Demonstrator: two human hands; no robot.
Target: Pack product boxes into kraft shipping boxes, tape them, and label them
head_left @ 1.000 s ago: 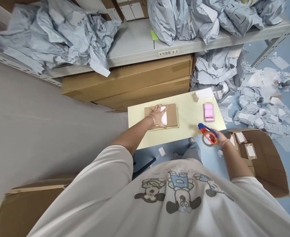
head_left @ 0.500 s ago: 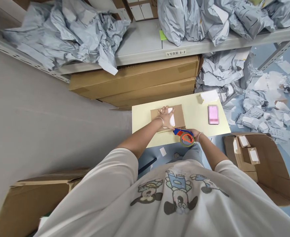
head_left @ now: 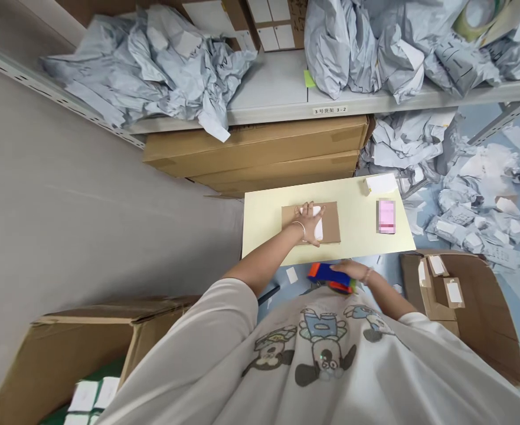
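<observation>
A flat brown cardboard box (head_left: 331, 223) lies on the pale yellow table (head_left: 264, 212), with a white label (head_left: 317, 227) on its top. My left hand (head_left: 309, 224) presses down on the label and box, fingers spread. Just off the table's front edge, close to my shirt, my right hand (head_left: 350, 269) grips a blue and orange tape dispenser (head_left: 329, 275). The dispenser's roll is mostly hidden from this angle.
A white box (head_left: 381, 184) and a pink-screened phone (head_left: 386, 216) sit at the table's right. Grey mailer bags (head_left: 175, 65) fill the shelf (head_left: 268, 79) beyond. Open cartons stand right (head_left: 485, 313) and left (head_left: 82, 319); loose packages (head_left: 467, 218) cover the floor.
My right hand has drawn the tape dispenser from the box's front edge back toward my body and turned it. My left hand stays on the box. The view has shifted slightly.
</observation>
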